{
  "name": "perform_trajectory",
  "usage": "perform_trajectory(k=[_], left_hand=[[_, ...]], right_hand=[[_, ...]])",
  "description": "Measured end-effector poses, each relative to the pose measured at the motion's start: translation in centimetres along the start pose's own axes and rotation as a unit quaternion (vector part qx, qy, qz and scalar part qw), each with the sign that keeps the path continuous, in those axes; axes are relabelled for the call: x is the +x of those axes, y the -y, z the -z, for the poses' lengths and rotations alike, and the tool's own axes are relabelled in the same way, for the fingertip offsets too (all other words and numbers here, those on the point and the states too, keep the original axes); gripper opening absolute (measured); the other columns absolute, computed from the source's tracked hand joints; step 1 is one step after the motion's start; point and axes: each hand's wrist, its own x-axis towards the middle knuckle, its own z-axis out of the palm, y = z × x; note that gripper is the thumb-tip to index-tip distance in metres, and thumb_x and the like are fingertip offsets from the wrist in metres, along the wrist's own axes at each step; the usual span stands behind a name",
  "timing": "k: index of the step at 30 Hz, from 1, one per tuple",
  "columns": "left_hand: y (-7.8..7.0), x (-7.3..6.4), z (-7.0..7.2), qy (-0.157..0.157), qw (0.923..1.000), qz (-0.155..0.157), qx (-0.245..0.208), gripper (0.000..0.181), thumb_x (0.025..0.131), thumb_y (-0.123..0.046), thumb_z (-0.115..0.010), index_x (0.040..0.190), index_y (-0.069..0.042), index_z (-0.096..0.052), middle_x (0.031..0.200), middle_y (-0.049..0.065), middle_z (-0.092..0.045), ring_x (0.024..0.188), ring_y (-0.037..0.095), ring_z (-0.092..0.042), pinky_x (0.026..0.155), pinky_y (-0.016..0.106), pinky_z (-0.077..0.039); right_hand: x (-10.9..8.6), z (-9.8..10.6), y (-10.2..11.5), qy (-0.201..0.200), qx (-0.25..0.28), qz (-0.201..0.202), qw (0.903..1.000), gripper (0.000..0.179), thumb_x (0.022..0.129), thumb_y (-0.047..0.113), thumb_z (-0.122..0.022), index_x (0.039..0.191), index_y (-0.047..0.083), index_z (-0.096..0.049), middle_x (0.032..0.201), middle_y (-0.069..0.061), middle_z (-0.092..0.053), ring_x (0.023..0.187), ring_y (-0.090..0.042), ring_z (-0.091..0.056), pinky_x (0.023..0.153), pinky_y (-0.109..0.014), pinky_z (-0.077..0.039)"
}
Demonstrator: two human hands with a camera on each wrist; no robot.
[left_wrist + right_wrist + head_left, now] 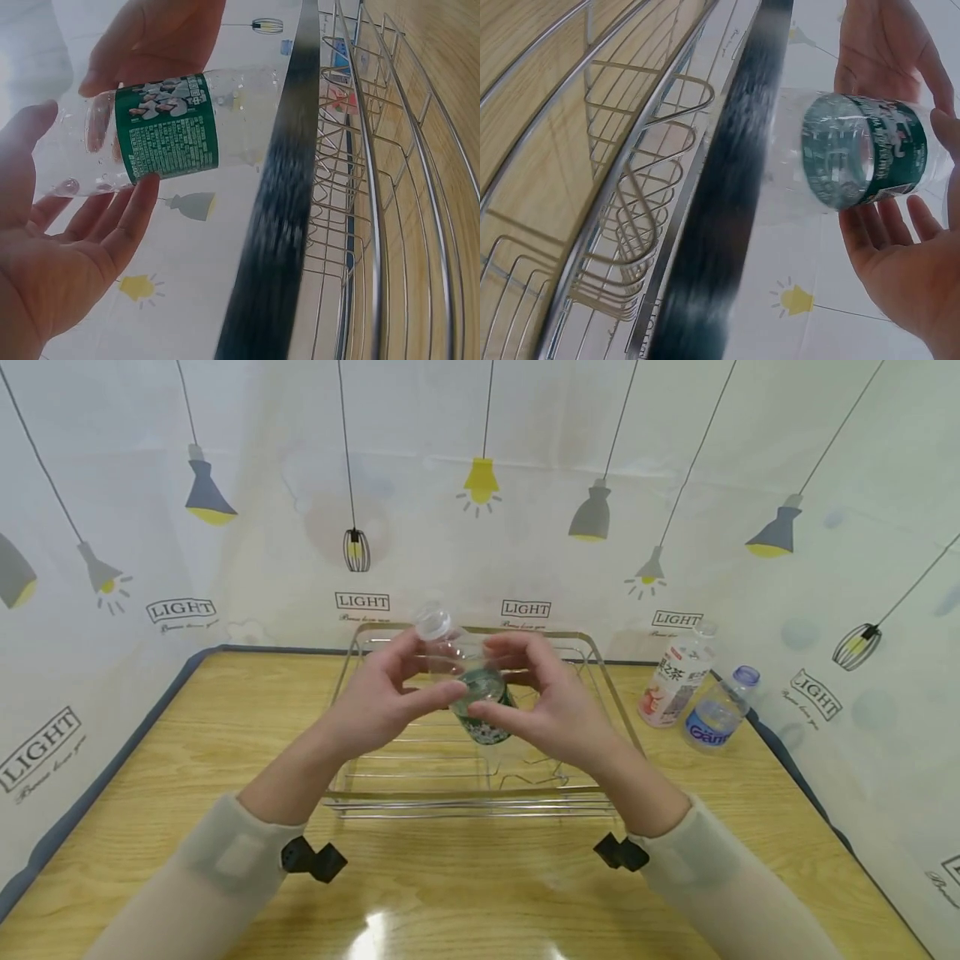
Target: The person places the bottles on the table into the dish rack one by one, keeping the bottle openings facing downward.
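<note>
A clear plastic bottle [489, 732] with a green label is held tilted in the air above a wire dish rack, its neck toward the upper left in the head view. My left hand [378, 697] grips it nearer the neck, thumb in front and fingers behind. On the other side, my right hand [551, 702] holds the lower part around the label. The left wrist view shows the printed label [171, 135] side-on, with the left hand [64, 259] below it. Seen from the right wrist, the right hand [911, 259] curls under the bottle [836, 154].
The metal wire dish rack [420, 794] stands on the wooden table [247, 718], under the hands. To its right stand a pink-and-white labelled bottle [671, 681] and a bottle with a blue-purple label [711, 725]. A lamp-patterned cloth [420, 468] hangs behind.
</note>
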Motion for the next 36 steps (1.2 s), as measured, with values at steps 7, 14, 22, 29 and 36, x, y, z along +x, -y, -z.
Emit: perform_trajectory(k=[7,14,22,29,36], left_hand=[[0.5,-0.6,1.1,-0.017,0.9969,0.000,-0.077,0.054,0.103,-0.006,-0.074,0.154,-0.014,-0.056,0.146,0.012,-0.062,0.133,0.029,-0.066,0.096,0.041,-0.066],[0.9,-1.3,2.2,-0.027,0.9904,0.016,-0.135,0.045,0.105,0.000,-0.067,0.147,-0.011,-0.055,0.143,0.010,-0.063,0.130,0.025,-0.071,0.098,0.043,-0.065],[1.5,-1.7,2.6,-0.021,0.9852,0.007,-0.170,0.043,0.105,0.004,-0.061,0.142,-0.019,-0.057,0.143,0.007,-0.065,0.136,0.032,-0.068,0.100,0.044,-0.064],[1.8,-2.1,2.9,-0.026,0.9821,0.013,-0.186,0.044,0.105,0.006,-0.062,0.142,-0.018,-0.060,0.141,0.006,-0.065,0.128,0.020,-0.072,0.103,0.043,-0.063],[2.0,-2.5,4.1,-0.047,0.9805,-0.012,-0.190,0.039,0.108,0.004,-0.058,0.141,-0.017,-0.061,0.137,0.007,-0.068,0.128,0.020,-0.071,0.100,0.039,-0.064]], right_hand=[[-0.9,0.9,-1.1,0.026,-0.019,-0.029,0.9991,0.078,0.091,0.011,-0.091,0.157,0.012,-0.050,0.150,-0.010,-0.060,0.137,-0.028,-0.063,0.120,-0.049,-0.050],[-1.9,1.5,-2.5,0.044,-0.036,-0.056,0.9969,0.080,0.091,0.017,-0.091,0.158,0.010,-0.050,0.154,-0.011,-0.060,0.144,-0.028,-0.058,0.123,-0.053,-0.047],[-2.7,1.8,-3.6,0.054,-0.032,-0.081,0.9947,0.078,0.094,0.021,-0.089,0.162,0.019,-0.049,0.160,-0.006,-0.056,0.146,-0.031,-0.056,0.121,-0.056,-0.047],[-2.8,2.0,-4.0,0.040,-0.025,-0.066,0.9967,0.075,0.094,0.012,-0.088,0.159,0.016,-0.051,0.155,-0.007,-0.059,0.135,-0.035,-0.062,0.114,-0.053,-0.053],[-3.0,2.6,-4.4,0.021,-0.045,-0.059,0.9970,0.074,0.095,0.011,-0.086,0.159,0.016,-0.051,0.157,-0.006,-0.055,0.134,-0.027,-0.058,0.110,-0.033,-0.050]])
